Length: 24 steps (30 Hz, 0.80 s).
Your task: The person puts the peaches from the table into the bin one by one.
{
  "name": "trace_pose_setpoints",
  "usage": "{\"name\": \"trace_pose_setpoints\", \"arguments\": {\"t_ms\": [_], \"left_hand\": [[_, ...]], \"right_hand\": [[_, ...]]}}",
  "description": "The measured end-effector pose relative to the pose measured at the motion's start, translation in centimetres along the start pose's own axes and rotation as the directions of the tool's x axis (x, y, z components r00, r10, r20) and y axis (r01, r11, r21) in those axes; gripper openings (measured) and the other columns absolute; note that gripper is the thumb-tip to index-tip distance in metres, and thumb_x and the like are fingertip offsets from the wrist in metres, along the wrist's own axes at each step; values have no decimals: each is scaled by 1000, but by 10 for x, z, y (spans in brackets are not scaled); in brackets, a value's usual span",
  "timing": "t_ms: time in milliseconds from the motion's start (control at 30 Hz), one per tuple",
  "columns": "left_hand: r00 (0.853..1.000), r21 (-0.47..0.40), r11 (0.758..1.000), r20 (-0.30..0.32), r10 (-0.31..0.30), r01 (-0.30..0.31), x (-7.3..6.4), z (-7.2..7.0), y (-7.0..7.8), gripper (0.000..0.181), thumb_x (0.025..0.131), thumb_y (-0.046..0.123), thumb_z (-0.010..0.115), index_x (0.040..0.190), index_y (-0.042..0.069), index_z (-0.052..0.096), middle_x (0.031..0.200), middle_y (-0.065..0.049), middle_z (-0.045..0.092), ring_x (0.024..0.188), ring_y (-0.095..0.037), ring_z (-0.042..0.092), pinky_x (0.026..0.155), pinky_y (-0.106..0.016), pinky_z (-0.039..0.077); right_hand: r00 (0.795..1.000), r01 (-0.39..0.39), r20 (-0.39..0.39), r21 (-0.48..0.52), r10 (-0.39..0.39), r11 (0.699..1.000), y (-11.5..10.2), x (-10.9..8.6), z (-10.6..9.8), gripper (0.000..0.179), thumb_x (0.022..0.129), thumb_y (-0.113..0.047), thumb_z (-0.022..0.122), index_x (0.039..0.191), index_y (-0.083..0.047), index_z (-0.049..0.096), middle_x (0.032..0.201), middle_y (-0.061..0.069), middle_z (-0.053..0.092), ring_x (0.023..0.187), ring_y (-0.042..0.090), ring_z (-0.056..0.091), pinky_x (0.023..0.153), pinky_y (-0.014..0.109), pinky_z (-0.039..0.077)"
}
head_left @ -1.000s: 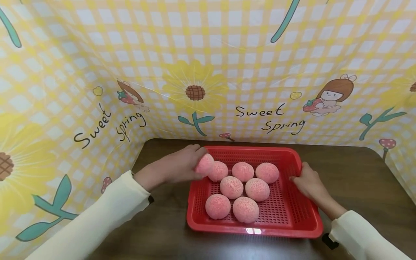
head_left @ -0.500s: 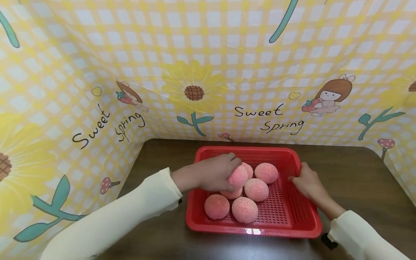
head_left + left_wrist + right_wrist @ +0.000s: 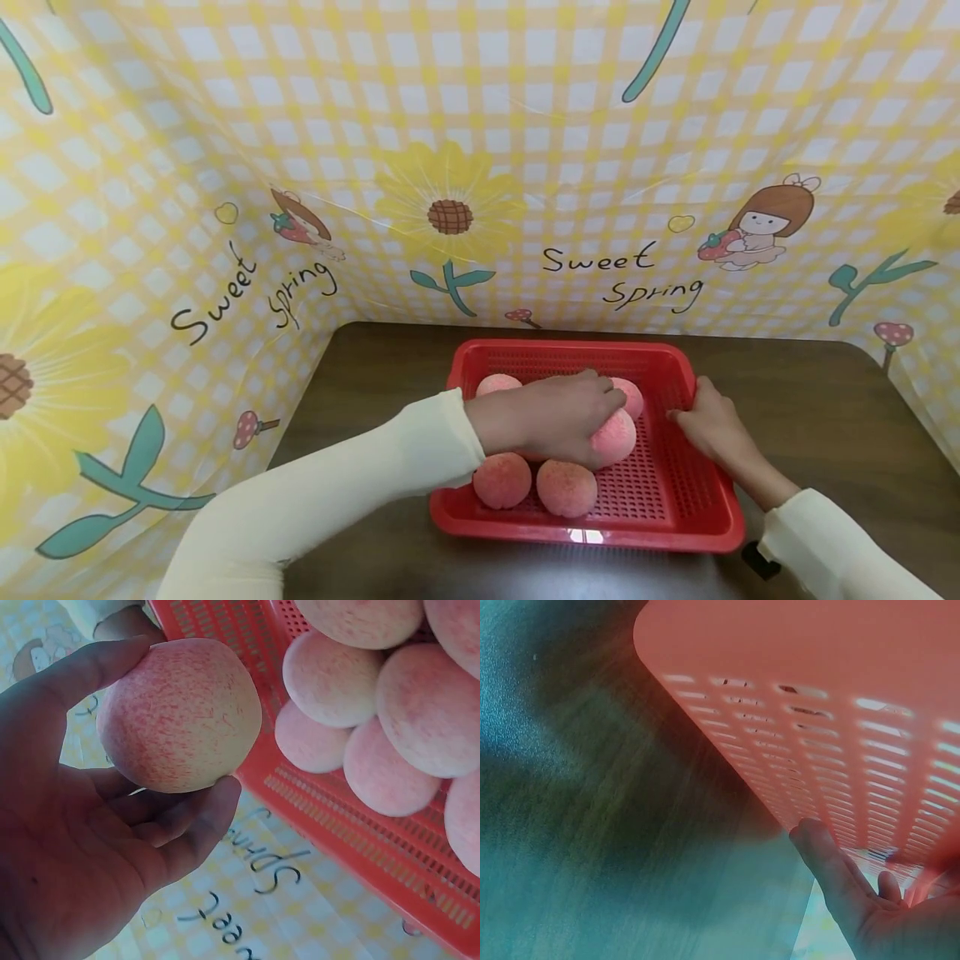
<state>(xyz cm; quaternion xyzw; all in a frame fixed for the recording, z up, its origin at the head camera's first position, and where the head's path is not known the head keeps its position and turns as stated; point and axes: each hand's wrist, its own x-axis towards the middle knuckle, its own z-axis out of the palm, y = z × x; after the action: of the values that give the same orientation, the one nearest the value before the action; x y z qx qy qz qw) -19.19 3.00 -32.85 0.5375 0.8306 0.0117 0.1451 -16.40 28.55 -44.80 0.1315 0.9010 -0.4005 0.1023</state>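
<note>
My left hand (image 3: 551, 417) holds a pink, speckled peach (image 3: 617, 437) above the right half of the red plastic basket (image 3: 645, 537). In the left wrist view, the thumb and curled fingers hold this peach (image 3: 180, 716) from opposite sides. Several more peaches lie in the basket, among them two front peaches (image 3: 502, 481); the left hand covers some of those in the middle. At the basket's right side, my right hand (image 3: 712, 425) grips the rim, thumb over the inner edge. The right wrist view shows that hand (image 3: 847, 900) against the slotted outer wall (image 3: 817, 735).
A dark wooden table (image 3: 360, 517) carries the basket. Behind and to the left rises a yellow checked cloth (image 3: 577, 175) printed with flowers and "Sweet Spring". Inside the basket, the perforated floor (image 3: 641, 496) shows at the right front.
My left hand has carried the peach from the basket's left rim rightward across the other peaches to the right half. The right hand stays on the rim and the basket has not moved.
</note>
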Motion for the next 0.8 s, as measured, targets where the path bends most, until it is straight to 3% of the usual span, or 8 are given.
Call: {"name": "trace_pose_setpoints", "arguments": {"t_ms": [367, 567, 700, 800], "left_hand": [[990, 147, 985, 119, 68, -86, 29, 24, 30, 53, 91, 45, 72, 133, 15, 57, 122, 5, 62, 109, -10, 55, 89, -21, 52], [981, 266, 950, 148, 126, -162, 42, 42, 40, 49, 95, 50, 65, 130, 17, 58, 117, 5, 63, 109, -8, 57, 100, -19, 45], [980, 284, 944, 147, 134, -171, 49, 49, 41, 51, 95, 50, 65, 133, 18, 58, 117, 6, 62, 108, -8, 56, 100, -19, 45], [979, 253, 954, 159, 125, -162, 55, 53, 40, 52, 93, 49, 68, 134, 18, 59, 118, 6, 61, 107, -7, 55, 100, -17, 44]], "right_hand": [[1000, -14, 21, 27, 14, 1000, 2, 0, -1, 44, 96, -4, 55, 130, 13, 34, 107, 33, 61, 73, 23, 72, 61, 40, 63], [1000, -9, 16, 21, 9, 1000, 3, 0, -1, 43, 95, -5, 57, 128, 13, 35, 109, 33, 61, 74, 24, 73, 61, 41, 63], [1000, 2, 5, 8, -2, 1000, 3, 0, -1, 43, 94, -6, 57, 127, 13, 36, 109, 33, 61, 75, 24, 73, 61, 40, 63], [1000, 0, 8, 12, 0, 1000, 3, 0, -1, 44, 94, -7, 57, 128, 13, 36, 110, 33, 61, 75, 25, 73, 61, 41, 63]]}}
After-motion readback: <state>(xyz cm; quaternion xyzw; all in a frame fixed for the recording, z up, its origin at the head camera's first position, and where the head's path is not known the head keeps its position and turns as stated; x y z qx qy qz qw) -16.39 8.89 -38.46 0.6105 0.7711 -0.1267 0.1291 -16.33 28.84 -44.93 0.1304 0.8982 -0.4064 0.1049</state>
